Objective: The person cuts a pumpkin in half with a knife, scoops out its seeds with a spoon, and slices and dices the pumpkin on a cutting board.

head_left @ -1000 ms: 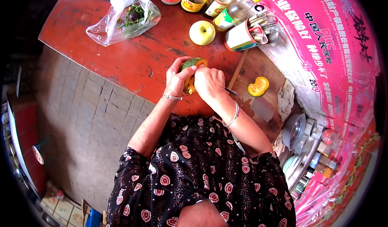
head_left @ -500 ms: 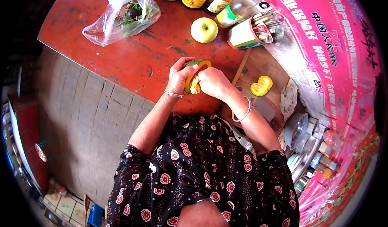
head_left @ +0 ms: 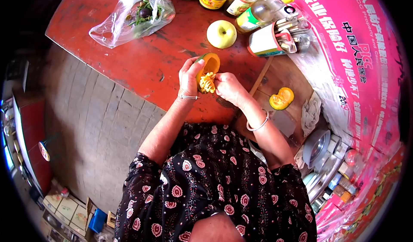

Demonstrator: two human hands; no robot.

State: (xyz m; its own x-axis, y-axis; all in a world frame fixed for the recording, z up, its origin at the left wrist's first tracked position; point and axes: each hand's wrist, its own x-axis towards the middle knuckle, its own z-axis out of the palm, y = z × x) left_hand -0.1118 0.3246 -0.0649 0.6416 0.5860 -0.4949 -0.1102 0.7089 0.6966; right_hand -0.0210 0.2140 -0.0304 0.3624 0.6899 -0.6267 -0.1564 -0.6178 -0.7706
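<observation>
My left hand (head_left: 188, 76) is wrapped round a hollow pumpkin half (head_left: 212, 63) with green skin and orange flesh, its cut side turned toward my right. At the lower end of the hollow sits a clump of yellow pumpkin seeds and pulp (head_left: 207, 83). The fingers of my right hand (head_left: 229, 87) are pinched at the right side of this clump. Whether a small tool is in that hand I cannot make out. Another piece of pumpkin (head_left: 282, 98) lies cut side up on the wooden surface to the right.
On the red table (head_left: 142, 65) are a pale green apple (head_left: 221, 34), a clear plastic bag (head_left: 120, 24) with greens, several bottles (head_left: 254, 16) and a container of chopsticks (head_left: 264, 39). A crumpled cloth (head_left: 309, 113) and metal bowls (head_left: 316, 147) are at the right.
My right hand has drawn back from the hollow toward its lower right edge. The seed clump hangs out further, and more of the pumpkin's inside shows. The whole view has shifted slightly.
</observation>
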